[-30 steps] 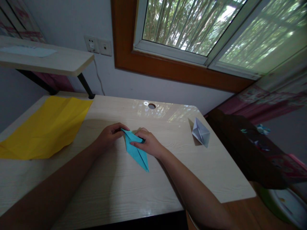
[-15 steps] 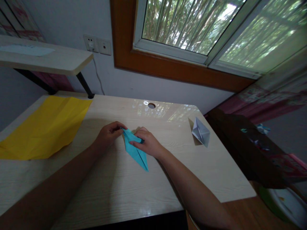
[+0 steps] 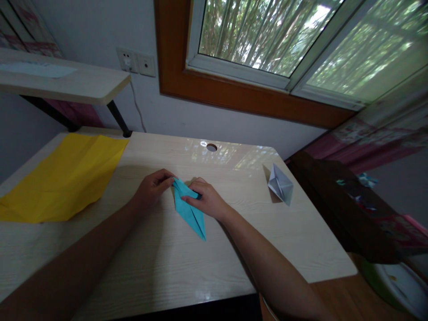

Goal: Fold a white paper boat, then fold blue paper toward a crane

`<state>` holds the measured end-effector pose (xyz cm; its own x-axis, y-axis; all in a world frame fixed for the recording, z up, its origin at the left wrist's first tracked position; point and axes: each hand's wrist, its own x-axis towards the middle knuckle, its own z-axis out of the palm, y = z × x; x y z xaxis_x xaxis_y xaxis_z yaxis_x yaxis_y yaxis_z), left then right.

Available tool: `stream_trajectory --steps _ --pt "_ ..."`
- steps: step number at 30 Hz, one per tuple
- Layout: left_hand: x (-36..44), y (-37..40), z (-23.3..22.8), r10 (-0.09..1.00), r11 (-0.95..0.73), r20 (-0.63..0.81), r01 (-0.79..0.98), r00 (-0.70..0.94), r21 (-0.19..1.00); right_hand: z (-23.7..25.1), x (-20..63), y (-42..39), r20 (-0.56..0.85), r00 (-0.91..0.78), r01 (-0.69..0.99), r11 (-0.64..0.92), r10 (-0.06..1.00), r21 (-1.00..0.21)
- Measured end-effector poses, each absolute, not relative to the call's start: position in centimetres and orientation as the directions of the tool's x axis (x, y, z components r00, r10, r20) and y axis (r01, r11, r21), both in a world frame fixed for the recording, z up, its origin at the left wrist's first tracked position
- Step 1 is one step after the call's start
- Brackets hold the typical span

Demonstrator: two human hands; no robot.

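Note:
Both hands grip a piece of folded blue paper point(image 3: 191, 213), a long pointed diamond with a crease or slit down its length, held over the table. My left hand point(image 3: 154, 185) pinches its upper left tip between thumb and fingers. On the right edge, my right hand point(image 3: 207, 198) is closed, thumb on the near face and fingers behind, where they are partly hidden. The lower tip of the paper points toward me and hangs free of both hands.
A yellow paper sheet point(image 3: 72, 178) lies at the left of the pale table point(image 3: 214, 267). A folded white paper piece point(image 3: 280, 185) stands near the right edge. A raised shelf point(image 3: 96, 84) is at the back left; a round hole point(image 3: 211, 147) lies near the back edge.
My left fingers have shifted very slightly at the upper tip, and the lower tip of the blue paper has dipped a little. Otherwise the scene is the same.

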<state>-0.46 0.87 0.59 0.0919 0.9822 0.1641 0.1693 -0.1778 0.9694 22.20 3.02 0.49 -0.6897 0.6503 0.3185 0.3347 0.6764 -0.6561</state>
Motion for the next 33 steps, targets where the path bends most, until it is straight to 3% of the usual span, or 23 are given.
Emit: stream_trajectory --steps 15,25,33 --pt "-0.9 1.3 -0.2 0.965 -0.17 0.107 0.255 0.24 0.952 0.8 22.5 3.0 0.261 -0.666 0.306 0.575 0.699 -0.758" --pt "-0.3 0.9 0.7 0.978 -0.131 0.081 0.268 0.19 0.954 1.5 22.1 2.5 0.371 -0.682 0.347 0.725 0.63 -0.594" --pt "0.4 0.6 1.0 0.996 -0.078 0.056 0.357 0.072 0.931 1.9 21.8 2.2 0.376 -0.715 0.37 0.776 0.589 -0.511"
